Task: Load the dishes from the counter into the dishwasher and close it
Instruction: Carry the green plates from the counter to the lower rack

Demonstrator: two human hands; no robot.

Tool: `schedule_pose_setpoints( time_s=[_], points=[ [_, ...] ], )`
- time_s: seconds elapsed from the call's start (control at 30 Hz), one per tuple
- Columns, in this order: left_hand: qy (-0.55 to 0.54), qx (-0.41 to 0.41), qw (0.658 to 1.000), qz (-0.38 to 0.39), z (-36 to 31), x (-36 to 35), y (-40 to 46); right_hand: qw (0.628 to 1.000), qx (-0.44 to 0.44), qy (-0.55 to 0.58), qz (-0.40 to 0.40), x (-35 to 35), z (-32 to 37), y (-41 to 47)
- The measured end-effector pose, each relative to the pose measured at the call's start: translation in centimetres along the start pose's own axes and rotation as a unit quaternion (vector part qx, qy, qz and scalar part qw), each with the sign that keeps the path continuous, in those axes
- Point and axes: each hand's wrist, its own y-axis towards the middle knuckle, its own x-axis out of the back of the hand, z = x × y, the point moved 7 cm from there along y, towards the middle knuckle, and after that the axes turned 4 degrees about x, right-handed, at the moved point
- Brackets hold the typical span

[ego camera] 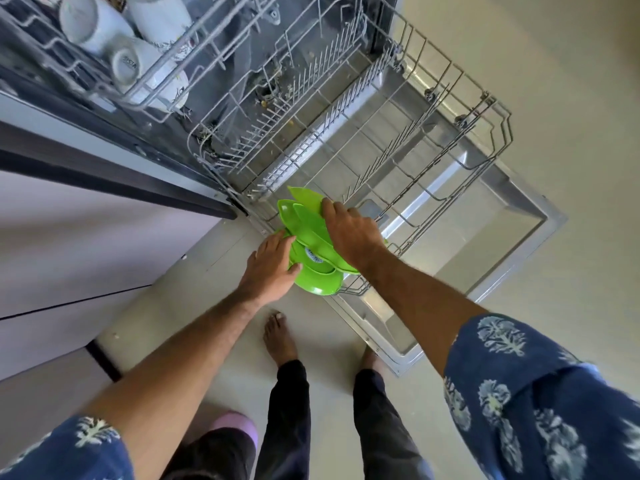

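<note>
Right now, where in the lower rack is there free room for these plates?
The lower rack is bare across its middle and far right, between the tine rows. Its near corner is crowded by the green plates and both hands, left and right. The upper rack holds white mugs.

A single head-worn wide-angle camera looks steeply down from standing height, facing forward toward the open dishwasher (346, 140). Its pulled-out lower rack (433, 140) and lowered door (502, 216) fill the upper and right frame. The floor (214, 323) occupies the lower frame, close below the lens.
</note>
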Motion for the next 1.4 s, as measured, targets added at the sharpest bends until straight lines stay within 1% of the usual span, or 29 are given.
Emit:
schedule_pose_setpoints(
  time_s=[0.1, 0.2, 0.33, 0.43, 0.57, 0.73, 0.9, 1.0, 1.1, 1.2, 1.3, 1.4],
  points=[
    [-0.004, -0.002, 1.0, 0.0, 0.4, -0.2, 0.5, 1.0, -0.003, 0.001, 0.027, -2.7, 0.0, 0.2],
    [-0.007, -0.008, 1.0, 0.001, 0.7, -0.5, 0.8, 0.997, -0.026, 0.032, 0.061, -5.0, -0.7, 0.0],
    [0.0, -0.017, 1.0, 0.001, 0.9, -0.6, 0.8, 0.995, -0.02, 0.087, 0.054, -5.3, -1.4, 0.4],
    [0.022, -0.025, 0.999, 0.004, 0.8, -0.4, 0.2, 0.993, -0.013, 0.109, 0.05, -4.0, -1.7, -0.4],
    [0.053, -0.023, 0.998, -0.001, 0.0, 1.0, -2.3, 0.996, 0.018, 0.072, 0.045, -0.7, -0.7, -2.8],
    [0.093, 0.002, 0.995, -0.043, -0.9, 6.6, -8.5, 0.996, 0.071, 0.024, 0.052, 6.7, 2.9, -7.5],
    [0.081, 0.071, 0.991, -0.079, -0.9, 14.4, -19.0, 0.986, 0.16, -0.001, 0.044, 16.5, 9.6, -12.7],
    [0.064, 0.105, 0.987, -0.099, 0.2, 18.7, -26.4, 0.972, 0.229, -0.03, 0.031, 21.8, 15.2, -15.4],
    [0.058, 0.13, 0.981, -0.128, 2.8, 22.2, -34.0, 0.953, 0.298, -0.047, 0.012, 26.6, 21.9, -17.6],
    [0.07, 0.168, 0.968, -0.175, 6.3, 24.6, -40.4, 0.927, 0.373, -0.042, -0.012, 30.8, 28.9, -18.9],
    [0.04, 0.219, 0.948, -0.226, 10.8, 26.6, -45.9, 0.885, 0.455, -0.089, -0.037, 33.9, 36.8, -20.1],
    [0.023, 0.271, 0.926, -0.263, 15.5, 28.3, -50.7, 0.852, 0.514, -0.09, -0.038, 35.9, 44.5, -20.7]
  ],
)
